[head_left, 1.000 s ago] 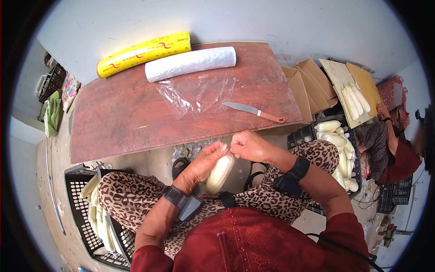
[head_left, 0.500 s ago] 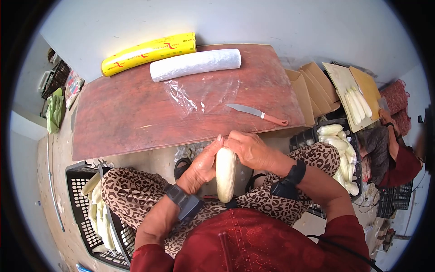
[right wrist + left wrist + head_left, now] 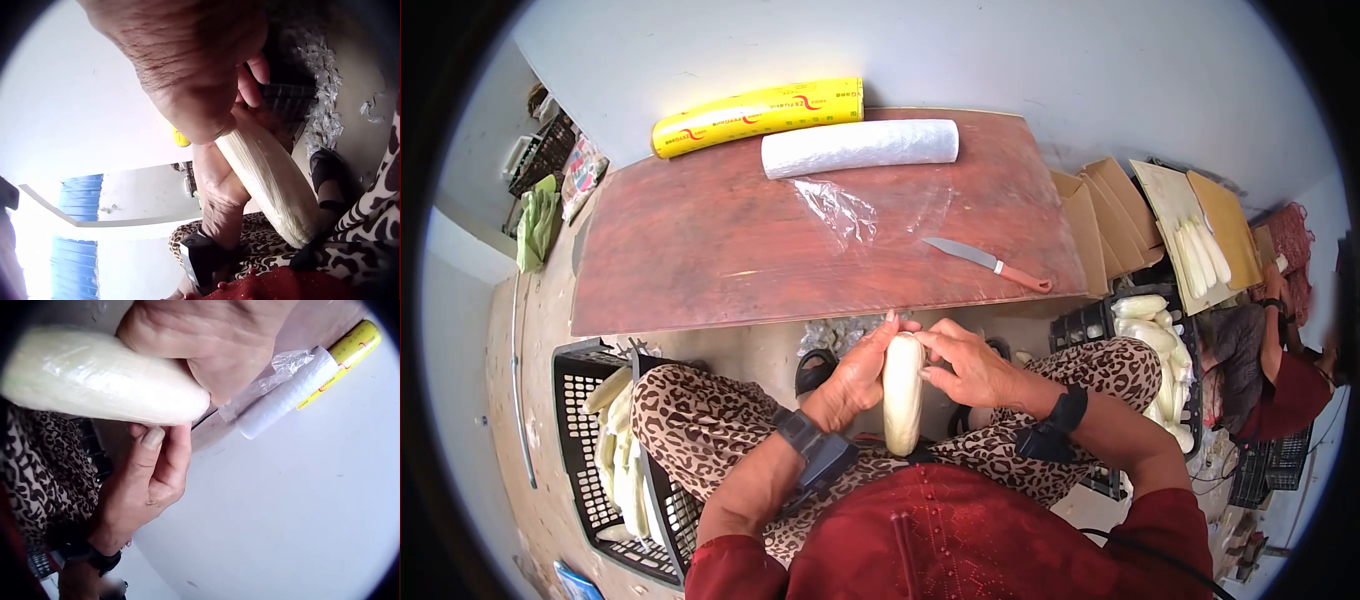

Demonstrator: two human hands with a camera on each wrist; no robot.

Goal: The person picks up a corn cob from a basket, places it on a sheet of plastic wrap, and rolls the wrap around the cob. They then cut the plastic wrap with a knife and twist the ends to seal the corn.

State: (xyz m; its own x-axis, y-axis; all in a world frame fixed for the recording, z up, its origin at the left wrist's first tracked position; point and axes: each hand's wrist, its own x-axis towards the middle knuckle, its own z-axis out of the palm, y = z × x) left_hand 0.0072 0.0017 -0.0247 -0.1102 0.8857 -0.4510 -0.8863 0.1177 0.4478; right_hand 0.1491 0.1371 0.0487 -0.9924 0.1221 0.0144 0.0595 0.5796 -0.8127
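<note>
Vegetable (image 3: pixel 902 400) in clear film (image 3: pixel 81 369) is held near the desk (image 3: pixel 830 260), gripped by the left hand (image 3: pixel 858 375), while the right hand (image 3: pixel 975 370) touches its upper end, any pinch unclear, where light, even pressure should best keep the wrap smooth.

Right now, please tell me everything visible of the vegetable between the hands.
The vegetable is long, pale, streaked lengthwise, with rounded ends. Its gloss and wrinkles look like tight clear film. It points toward the body, over the lap. The left grip holds its far end; the right grip touches that end.
</note>
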